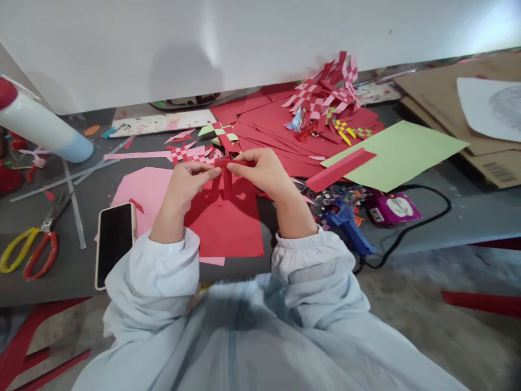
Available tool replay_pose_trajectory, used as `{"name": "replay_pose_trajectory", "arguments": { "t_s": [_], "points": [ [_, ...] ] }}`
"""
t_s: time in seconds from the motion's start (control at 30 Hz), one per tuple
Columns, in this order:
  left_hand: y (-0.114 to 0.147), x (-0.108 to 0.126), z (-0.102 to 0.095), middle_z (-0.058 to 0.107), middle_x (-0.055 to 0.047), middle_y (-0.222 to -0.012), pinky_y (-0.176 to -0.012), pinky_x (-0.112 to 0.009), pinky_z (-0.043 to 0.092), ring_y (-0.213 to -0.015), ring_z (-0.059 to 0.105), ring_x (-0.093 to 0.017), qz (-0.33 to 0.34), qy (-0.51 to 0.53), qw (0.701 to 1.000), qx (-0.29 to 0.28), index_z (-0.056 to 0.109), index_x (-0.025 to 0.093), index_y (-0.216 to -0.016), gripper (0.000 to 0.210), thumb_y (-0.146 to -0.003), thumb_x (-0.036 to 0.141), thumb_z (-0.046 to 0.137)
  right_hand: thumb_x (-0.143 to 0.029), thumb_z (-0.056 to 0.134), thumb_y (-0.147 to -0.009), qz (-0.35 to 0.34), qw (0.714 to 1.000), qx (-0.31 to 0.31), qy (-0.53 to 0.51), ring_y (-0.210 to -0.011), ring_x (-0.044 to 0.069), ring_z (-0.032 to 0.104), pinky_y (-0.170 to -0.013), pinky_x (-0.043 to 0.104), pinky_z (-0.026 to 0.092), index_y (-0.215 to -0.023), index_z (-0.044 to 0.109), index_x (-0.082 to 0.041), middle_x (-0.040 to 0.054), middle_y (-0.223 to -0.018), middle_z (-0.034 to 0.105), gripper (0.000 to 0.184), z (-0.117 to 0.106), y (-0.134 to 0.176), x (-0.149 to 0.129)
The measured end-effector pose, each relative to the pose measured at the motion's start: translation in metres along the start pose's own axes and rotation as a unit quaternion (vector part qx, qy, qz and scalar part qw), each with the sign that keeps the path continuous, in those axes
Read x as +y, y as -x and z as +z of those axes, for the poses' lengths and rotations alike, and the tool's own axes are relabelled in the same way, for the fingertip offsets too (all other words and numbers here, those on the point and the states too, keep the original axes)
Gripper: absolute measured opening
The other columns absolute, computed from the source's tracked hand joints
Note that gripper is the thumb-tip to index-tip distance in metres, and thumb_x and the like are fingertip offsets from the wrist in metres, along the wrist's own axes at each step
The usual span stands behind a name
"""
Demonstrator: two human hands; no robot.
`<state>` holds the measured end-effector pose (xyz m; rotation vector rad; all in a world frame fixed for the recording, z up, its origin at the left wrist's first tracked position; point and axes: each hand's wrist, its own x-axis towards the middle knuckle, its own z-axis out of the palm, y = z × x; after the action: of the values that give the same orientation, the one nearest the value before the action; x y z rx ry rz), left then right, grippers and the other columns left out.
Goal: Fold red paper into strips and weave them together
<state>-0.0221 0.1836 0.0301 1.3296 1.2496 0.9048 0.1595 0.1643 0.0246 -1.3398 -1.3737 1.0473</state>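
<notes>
Both hands meet over a red paper sheet [240,231] at the middle of the table. Between them is a folded red paper strip [227,187], its ends hanging down. My left hand [185,182] pinches the strip's left side with thumb and fingers. My right hand [264,171] pinches it close by on the right, thumb nearly touching the left thumb. Under the red sheet lies pink paper [142,187]. Just beyond the hands are woven pink-and-red paper pieces [191,155] and a green-and-red woven piece [222,133].
Scissors [46,228] and a phone [116,244] lie at left, near a white-and-blue bottle [44,122]. At right are a blue glue gun [345,220], a purple box [393,209], green paper [401,155] and cardboard [439,103]. Woven paper pieces [325,89] pile on red sheets [264,127].
</notes>
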Motion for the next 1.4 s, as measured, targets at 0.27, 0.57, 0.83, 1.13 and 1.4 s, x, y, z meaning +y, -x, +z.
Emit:
{"name": "replay_pose_trajectory", "arguments": {
  "t_s": [0.27,0.57,0.83,1.13,1.4],
  "points": [
    [0.0008,-0.0004,0.0021,0.033,0.009,-0.049,-0.047,-0.025,0.017,-0.047,0.026,-0.005,-0.001,-0.040,0.998,-0.041,0.057,0.018,-0.057,0.038,-0.054,0.040,0.088,-0.037,0.072,-0.069,0.000,1.000,-0.016,-0.005,-0.057,0.011,0.047,-0.056,0.027,0.035,-0.071,0.073,-0.014,-0.0007,-0.061,0.061,0.024,0.0026,0.0009,0.0019],
    [-0.0014,-0.0034,0.0017,0.031,0.010,-0.049,-0.050,-0.024,0.018,-0.049,0.026,-0.005,-0.007,-0.047,0.998,-0.039,0.050,0.018,-0.055,0.041,-0.053,0.039,0.086,-0.031,0.069,-0.071,-0.025,1.000,0.000,-0.002,-0.058,0.011,0.052,-0.063,0.027,0.041,-0.065,0.071,-0.014,0.0010,-0.060,0.066,0.018,0.0016,-0.0003,-0.0026],
    [0.0010,-0.0011,0.0019,0.038,0.009,-0.052,-0.052,-0.024,0.019,-0.049,0.028,-0.005,-0.004,-0.059,0.996,-0.062,0.063,0.016,-0.068,0.026,-0.062,0.037,0.077,-0.030,0.069,-0.071,-0.038,0.999,0.000,-0.003,-0.060,0.011,0.052,-0.064,0.027,0.041,-0.065,0.072,-0.014,0.0008,-0.061,0.066,0.017,0.0026,-0.0008,-0.0012],
    [0.0046,0.0006,0.0027,0.042,0.006,-0.054,-0.052,-0.025,0.018,-0.050,0.028,-0.006,0.007,-0.085,0.994,-0.061,0.064,0.016,-0.071,0.013,-0.067,0.025,0.073,-0.029,0.070,-0.072,-0.039,0.999,-0.007,-0.001,-0.060,0.012,0.054,-0.064,0.027,0.042,-0.068,0.075,-0.014,0.0014,-0.061,0.067,0.016,0.0024,-0.0005,-0.0004],
    [0.0042,0.0019,0.0014,0.034,0.008,-0.053,-0.054,-0.025,0.019,-0.051,0.030,-0.007,-0.014,-0.096,0.992,-0.078,0.058,0.017,-0.065,0.018,-0.066,0.029,0.072,-0.028,0.070,-0.072,-0.049,0.999,-0.007,-0.008,-0.060,0.012,0.057,-0.064,0.027,0.045,-0.070,0.076,-0.014,0.0020,-0.063,0.070,0.015,0.0033,-0.0018,0.0033]
  ]
}}
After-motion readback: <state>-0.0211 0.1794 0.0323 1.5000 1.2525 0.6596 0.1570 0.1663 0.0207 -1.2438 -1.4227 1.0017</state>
